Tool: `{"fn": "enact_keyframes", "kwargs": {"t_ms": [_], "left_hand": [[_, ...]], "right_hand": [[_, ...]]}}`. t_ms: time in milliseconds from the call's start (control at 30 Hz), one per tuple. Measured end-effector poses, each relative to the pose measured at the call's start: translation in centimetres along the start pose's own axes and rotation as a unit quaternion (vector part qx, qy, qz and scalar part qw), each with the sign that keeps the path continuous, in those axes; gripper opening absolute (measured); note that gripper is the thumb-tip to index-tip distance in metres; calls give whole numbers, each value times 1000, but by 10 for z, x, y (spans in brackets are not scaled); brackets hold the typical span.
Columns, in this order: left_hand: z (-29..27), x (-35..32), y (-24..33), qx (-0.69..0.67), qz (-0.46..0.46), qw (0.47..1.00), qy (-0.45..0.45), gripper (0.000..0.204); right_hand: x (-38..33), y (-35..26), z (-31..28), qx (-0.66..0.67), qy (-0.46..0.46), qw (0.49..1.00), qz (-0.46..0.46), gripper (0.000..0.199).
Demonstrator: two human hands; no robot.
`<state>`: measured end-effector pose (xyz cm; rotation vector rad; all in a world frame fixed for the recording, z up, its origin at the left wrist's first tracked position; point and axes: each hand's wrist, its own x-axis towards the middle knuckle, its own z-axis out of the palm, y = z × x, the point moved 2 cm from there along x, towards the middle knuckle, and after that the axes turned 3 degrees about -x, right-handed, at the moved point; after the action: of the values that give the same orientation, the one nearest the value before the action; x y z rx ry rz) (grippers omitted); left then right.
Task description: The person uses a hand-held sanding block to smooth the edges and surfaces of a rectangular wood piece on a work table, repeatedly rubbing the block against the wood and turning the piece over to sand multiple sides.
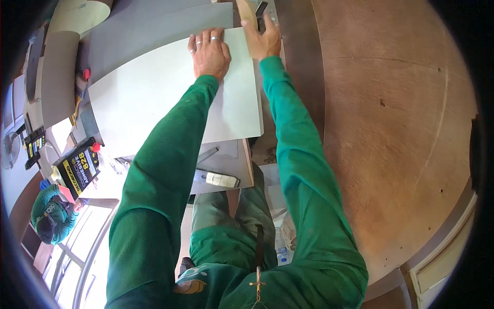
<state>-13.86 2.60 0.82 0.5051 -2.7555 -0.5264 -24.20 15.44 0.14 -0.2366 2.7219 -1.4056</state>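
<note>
A large white board (154, 87) with a curved far edge lies across the work surface in front of me. My left hand (210, 56), with rings on its fingers, grips the board's far edge near its right corner; the bent fingertips are hidden. Just past that corner is my right hand (263, 42), thumb and fingers apart. Beside it are a tan strip (248, 13) and a small black object (261, 9), which lies between thumb and fingers. Whether the hand touches either is unclear.
A knife-like tool with a taped handle (222, 179) lies on a lower ledge near my waist. Left stand a black adhesive tin (77, 167) and rolled sheets (59, 77). Another person (51, 213) is at the lower left. A brown wooden panel (391, 129) spans the right.
</note>
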Motion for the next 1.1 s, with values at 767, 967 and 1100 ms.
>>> {"fn": "enact_keyframes", "kwargs": {"t_ms": [767, 967, 1100], "left_hand": [[0, 2, -7, 7, -19, 999, -35, 42], [2, 5, 1, 6, -8, 999, -39, 42], [1, 4, -8, 11, -18, 999, -37, 41]], "right_hand": [[-110, 18, -19, 20, 7, 999, 40, 79], [-17, -1, 5, -2, 35, 999, -1, 82], [-58, 9, 5, -3, 34, 999, -29, 81]]}}
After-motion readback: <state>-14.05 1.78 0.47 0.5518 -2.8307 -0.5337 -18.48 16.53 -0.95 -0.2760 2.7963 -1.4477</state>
